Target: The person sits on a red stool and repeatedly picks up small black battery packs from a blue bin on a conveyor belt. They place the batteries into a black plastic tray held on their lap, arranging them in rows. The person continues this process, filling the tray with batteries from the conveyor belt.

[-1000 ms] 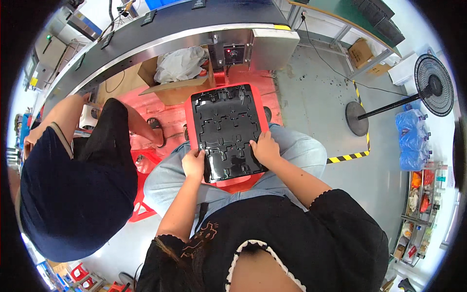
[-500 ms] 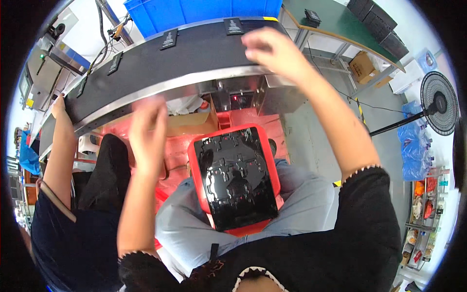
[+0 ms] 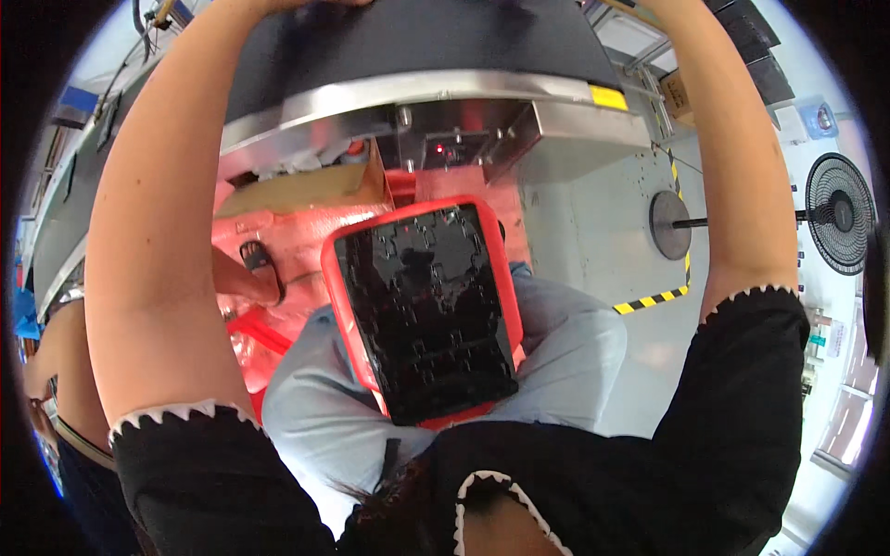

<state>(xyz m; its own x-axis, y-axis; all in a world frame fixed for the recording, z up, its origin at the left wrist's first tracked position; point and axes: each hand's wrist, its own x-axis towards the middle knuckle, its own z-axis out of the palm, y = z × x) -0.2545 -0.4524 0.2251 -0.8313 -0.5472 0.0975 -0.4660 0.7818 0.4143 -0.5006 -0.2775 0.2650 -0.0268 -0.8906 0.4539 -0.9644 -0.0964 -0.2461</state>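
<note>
Head view: bare arms (image 3: 167,213) now stretch farther forward, black rectangular plastic tray (image 3: 431,320) handled by neither; left hand (image 3: 334,3) grip unclear, right hand unseen.

Indoor workroom, bright light. Smooth grey floor (image 3: 584,222) on R side, w/ black-and-yellow striped tape (image 3: 651,301) turning a corner on it. Shiny pink-red plastic sheet (image 3: 306,232) covers floor ctr-L, wrinkled, catching glare. Long conveyor w/ flat black belt and silver metal edge (image 3: 426,46) spans top; yellow patch (image 3: 608,97) at R end. Below belt lvl: boxy silver metal housing (image 3: 579,139), small dark ctrl panel (image 3: 456,148) w/ red light lit, plus brown cardboard box (image 3: 311,193) on the sheet. Far R: black round-headed pedestal fan (image 3: 839,211), white wall (image 3: 844,296) behind. Bright window (image 3: 853,412) lower R, partly cut by lens rim.
</note>
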